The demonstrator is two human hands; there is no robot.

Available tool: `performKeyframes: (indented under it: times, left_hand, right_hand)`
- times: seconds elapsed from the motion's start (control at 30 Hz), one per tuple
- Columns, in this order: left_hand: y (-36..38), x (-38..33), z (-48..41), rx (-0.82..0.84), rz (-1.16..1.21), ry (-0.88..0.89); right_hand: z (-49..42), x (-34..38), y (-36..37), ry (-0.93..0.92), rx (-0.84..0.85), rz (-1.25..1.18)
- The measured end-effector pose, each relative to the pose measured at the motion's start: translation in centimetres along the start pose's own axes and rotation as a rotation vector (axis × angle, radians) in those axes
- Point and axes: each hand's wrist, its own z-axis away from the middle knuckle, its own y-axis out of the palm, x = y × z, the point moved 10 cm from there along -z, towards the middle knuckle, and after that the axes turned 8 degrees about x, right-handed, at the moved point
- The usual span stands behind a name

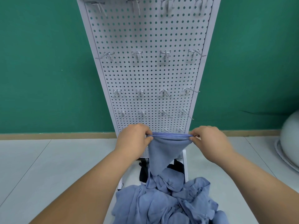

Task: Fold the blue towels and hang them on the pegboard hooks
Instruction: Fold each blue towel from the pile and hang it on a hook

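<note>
Before green wall, left hand (pixel 134 139) and right hand (pixel 208 140) pinch towel (pixel 168 143) (taut between them).

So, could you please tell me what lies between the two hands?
In the head view, the hem of a towel stretches between the left hand and right hand, pinched at each end; the rest hangs down to the pile.
</note>
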Motion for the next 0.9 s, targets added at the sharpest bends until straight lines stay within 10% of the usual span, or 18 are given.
performKeyframes:
  times: [0.57, 0.9]
  left_hand:
    - [0.2, 1.3, -0.1, 0.078, 0.0, 0.017]
    - [0.8, -4.7, 1.4, 0.126, 0.435, 0.237]
  right_hand:
    - [1.8, 3.7, -2.3, -0.234, -0.131, -0.356]
    - [2.9, 7.2, -1.5, -0.339, -0.094, -0.639]
